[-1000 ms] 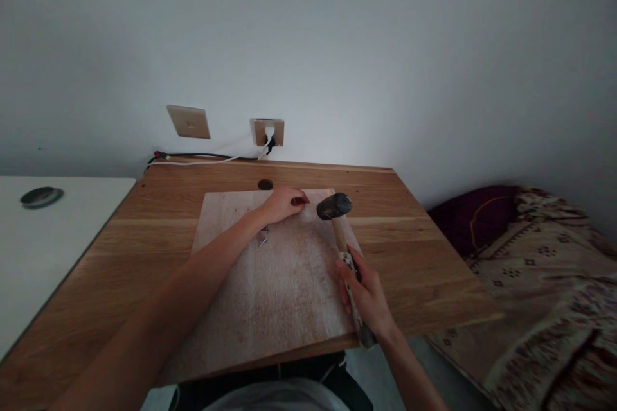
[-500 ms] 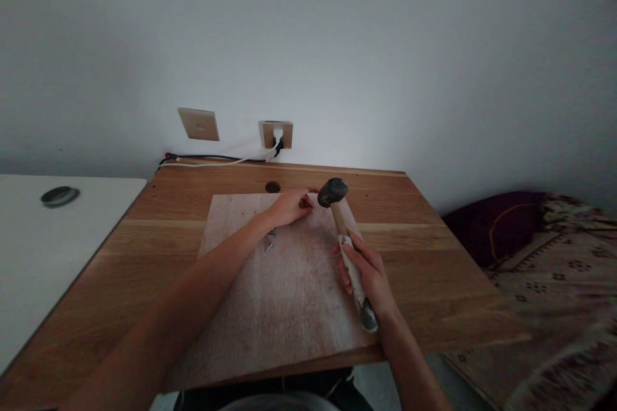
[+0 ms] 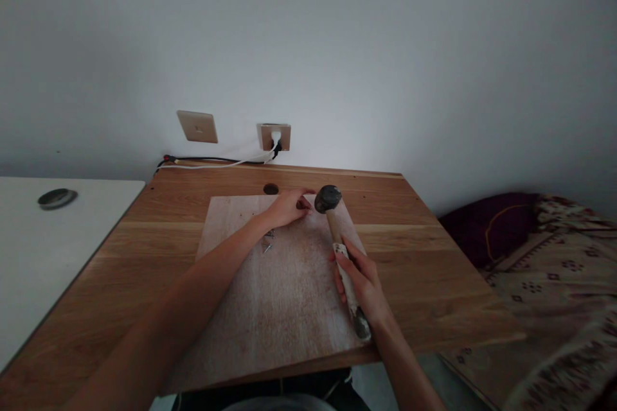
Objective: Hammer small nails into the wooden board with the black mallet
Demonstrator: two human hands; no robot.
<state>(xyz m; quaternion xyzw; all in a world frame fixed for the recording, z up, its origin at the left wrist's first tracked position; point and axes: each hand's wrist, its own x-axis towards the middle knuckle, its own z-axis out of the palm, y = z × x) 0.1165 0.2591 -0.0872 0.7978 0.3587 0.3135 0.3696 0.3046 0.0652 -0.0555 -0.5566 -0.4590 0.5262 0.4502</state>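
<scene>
My right hand point(image 3: 359, 276) is wrapped round the pale, worn handle of a hammer point(image 3: 333, 225), whose dark head points away from me above the board. Near the far edge of the flat wooden board point(image 3: 284, 295), my left hand point(image 3: 289, 206) has its fingers bent together close to the surface. Whatever sits between those fingertips is too small to make out. The hammer head is just right of them, apart from the fingers. A few loose nails point(image 3: 268, 241) lie on the board beside my left wrist, partly hidden by the forearm.
The board lies on a wooden table point(image 3: 409, 257) against the wall. A socket point(image 3: 274, 137) with plugged-in cables point(image 3: 212, 162) is behind it. To the left, a white surface point(image 3: 87, 231) carries a dark round dish point(image 3: 58, 198). Patterned fabric point(image 3: 554, 289) lies at right.
The hammer and my right hand have shifted slightly left, and the hammer head is a little lower. My left hand stays in place on the board. The whole view has moved slightly.
</scene>
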